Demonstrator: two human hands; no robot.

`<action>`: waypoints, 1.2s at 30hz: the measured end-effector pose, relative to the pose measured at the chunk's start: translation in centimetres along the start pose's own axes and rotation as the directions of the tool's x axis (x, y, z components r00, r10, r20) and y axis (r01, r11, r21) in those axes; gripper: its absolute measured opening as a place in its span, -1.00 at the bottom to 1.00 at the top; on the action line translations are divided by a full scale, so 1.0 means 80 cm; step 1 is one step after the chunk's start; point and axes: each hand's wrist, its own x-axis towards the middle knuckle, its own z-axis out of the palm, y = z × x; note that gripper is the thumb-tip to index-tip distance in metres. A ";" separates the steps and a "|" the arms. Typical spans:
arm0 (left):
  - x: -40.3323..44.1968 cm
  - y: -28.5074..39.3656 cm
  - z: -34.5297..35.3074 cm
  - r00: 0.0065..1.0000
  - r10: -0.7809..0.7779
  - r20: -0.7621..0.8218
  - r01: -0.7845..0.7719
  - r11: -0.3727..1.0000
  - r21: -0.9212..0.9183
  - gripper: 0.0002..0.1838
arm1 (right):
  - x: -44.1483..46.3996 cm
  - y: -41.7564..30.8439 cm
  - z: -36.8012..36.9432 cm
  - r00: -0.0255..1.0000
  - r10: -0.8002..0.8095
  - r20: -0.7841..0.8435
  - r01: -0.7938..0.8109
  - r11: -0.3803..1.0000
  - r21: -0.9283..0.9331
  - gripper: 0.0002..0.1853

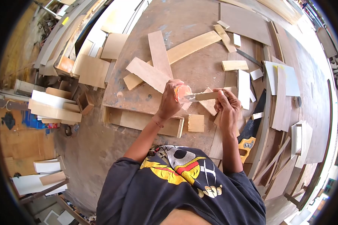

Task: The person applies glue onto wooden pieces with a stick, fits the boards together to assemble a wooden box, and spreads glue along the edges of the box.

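My left hand point(172, 99) is wrapped round a glue bottle point(183, 92) with orange and whitish parts. The bottle is tilted, its narrow tip pointing right at the end of a small wood strip point(207, 96). Whether the tip touches the strip I cannot tell. My right hand point(229, 106) pinches the other end of that strip between thumb and fingers. Under the hands lie more wood pieces, partly hidden. A small square wood block point(196, 123) sits just below them, and a long board frame point(146, 122) stands beside my left forearm.
Flat boards point(160, 52) lie crossed on the worktable point(135, 41). A handsaw point(247, 144) with a yellow handle rests near my right forearm. White-faced pieces point(243, 88) and a tape roll point(297, 101) are to the right. Stacked offcuts point(56, 107) stand at the left.
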 end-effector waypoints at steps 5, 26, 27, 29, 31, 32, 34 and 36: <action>-0.005 -0.001 -0.005 0.999 -0.036 0.012 0.035 0.999 0.023 -0.31 | -0.008 0.008 0.013 0.911 -0.402 0.095 0.406 0.828 -0.386 -0.89; -0.019 -0.007 0.011 0.994 0.003 -0.105 0.002 0.999 0.051 -0.21 | -0.033 0.050 0.039 0.997 0.031 -0.073 -0.023 0.993 0.119 -0.82; -0.012 0.000 0.010 0.992 0.039 -0.120 -0.029 0.996 0.085 -0.23 | -0.035 0.050 0.040 0.995 0.035 -0.090 -0.024 0.992 0.125 -0.82; -0.008 0.005 0.010 0.992 0.045 -0.115 -0.033 0.993 0.110 -0.25 | -0.038 0.049 0.042 0.960 -0.277 -0.037 0.258 0.929 -0.265 -0.81; -0.006 0.008 0.009 0.991 0.046 -0.128 -0.029 0.991 0.132 -0.29 | -0.032 0.042 0.042 0.854 -0.513 0.088 0.499 0.758 -0.420 -0.77; -0.006 0.008 0.009 0.992 0.049 -0.117 -0.034 0.991 0.126 -0.29 | -0.030 0.037 0.042 0.684 -0.680 0.263 0.695 0.499 -0.517 -0.71; -0.007 0.003 0.007 0.992 0.043 -0.116 -0.031 0.994 0.108 -0.31 | -0.028 0.031 0.040 0.660 -0.675 0.330 0.721 0.446 -0.530 -0.63; -0.007 -0.004 0.007 0.990 0.095 -0.101 -0.073 0.978 0.197 -0.30 | -0.023 0.029 0.038 0.668 -0.613 0.423 0.712 0.361 -0.603 -0.62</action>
